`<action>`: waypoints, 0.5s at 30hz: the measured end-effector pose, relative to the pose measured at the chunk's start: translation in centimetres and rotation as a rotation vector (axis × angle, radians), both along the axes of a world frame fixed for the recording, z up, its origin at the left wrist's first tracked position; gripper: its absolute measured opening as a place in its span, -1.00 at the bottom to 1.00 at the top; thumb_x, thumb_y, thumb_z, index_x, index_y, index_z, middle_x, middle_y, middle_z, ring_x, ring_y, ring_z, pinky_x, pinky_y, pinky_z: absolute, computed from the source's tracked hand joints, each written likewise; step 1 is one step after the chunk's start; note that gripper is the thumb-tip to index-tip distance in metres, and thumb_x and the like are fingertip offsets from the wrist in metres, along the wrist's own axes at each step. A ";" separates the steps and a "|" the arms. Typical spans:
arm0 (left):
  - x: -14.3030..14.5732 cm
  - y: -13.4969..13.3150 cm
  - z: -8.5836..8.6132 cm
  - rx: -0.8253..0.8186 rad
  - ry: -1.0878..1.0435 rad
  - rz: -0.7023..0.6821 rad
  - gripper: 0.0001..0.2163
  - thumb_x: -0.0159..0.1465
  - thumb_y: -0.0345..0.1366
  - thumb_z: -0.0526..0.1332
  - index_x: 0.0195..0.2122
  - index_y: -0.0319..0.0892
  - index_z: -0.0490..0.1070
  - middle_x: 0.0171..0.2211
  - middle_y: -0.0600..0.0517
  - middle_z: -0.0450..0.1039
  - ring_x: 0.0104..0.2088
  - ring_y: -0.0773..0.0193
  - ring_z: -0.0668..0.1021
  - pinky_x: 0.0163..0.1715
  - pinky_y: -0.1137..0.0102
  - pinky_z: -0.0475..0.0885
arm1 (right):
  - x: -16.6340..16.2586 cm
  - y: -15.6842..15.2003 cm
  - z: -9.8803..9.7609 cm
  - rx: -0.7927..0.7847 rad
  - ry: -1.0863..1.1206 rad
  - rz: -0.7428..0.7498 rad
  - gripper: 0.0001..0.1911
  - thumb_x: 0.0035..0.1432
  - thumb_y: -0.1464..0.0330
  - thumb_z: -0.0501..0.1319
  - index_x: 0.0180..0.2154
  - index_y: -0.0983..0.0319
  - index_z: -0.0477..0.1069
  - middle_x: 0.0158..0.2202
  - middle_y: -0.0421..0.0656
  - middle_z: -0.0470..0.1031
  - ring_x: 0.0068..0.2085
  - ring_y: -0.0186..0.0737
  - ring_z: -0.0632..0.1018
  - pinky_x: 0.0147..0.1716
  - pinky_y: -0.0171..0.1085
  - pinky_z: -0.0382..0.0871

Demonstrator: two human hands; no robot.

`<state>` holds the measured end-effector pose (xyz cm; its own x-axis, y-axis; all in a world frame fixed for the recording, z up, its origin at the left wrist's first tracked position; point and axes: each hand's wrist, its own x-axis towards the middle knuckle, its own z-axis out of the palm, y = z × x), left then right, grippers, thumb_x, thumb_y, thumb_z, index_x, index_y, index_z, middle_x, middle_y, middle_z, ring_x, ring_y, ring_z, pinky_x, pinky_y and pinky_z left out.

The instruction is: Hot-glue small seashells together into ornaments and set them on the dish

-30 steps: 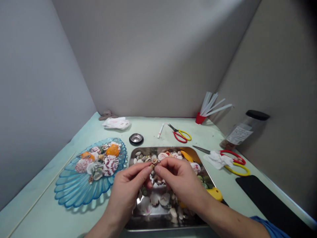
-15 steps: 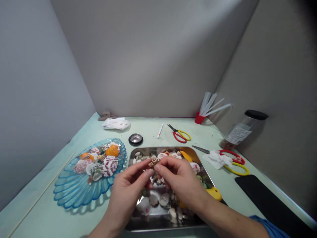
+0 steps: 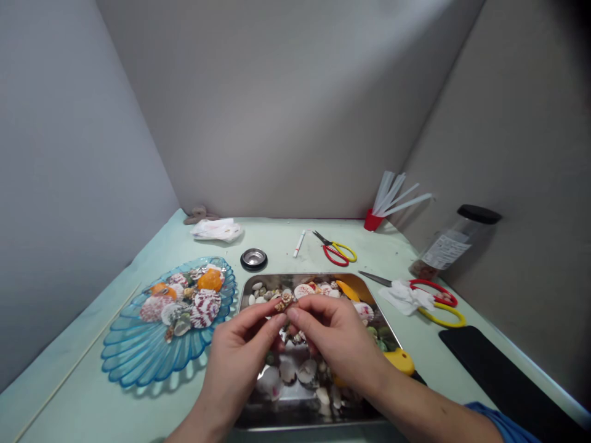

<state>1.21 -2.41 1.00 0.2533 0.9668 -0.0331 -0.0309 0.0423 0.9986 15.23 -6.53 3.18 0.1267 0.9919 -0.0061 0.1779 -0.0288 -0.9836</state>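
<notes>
Above the steel tray my left hand and my right hand meet fingertip to fingertip. Between them they pinch a small cluster of tan spiral shells. The tray under my hands holds several shells and pebbles, among them white scallop halves near its front. To the left stands a blue scalloped glass plate with red-striped and orange shells lying on it.
Red-and-yellow scissors, a white tube and a small round metal tin lie behind the tray. At right are larger scissors on tissue, a black-lidded jar, a red cup of sticks, a black pad and a yellow tool.
Both hands have stayed together over the tray, shifting only slightly while they turn the small shell cluster between their fingertips.
</notes>
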 end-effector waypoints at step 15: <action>0.1 0.0 0.2 -0.024 0.021 -0.018 -0.78 0.03 -0.22 0.35 -0.33 -0.21 0.55 -0.66 0.12 0.45 -0.62 0.40 0.44 -0.59 0.57 0.34 | 0.2 -0.5 0.2 0.150 -0.338 -0.026 -0.77 0.18 0.37 0.12 -0.50 0.24 0.43 -0.55 -0.26 0.41 -0.47 -0.35 0.39 -0.48 -0.38 0.20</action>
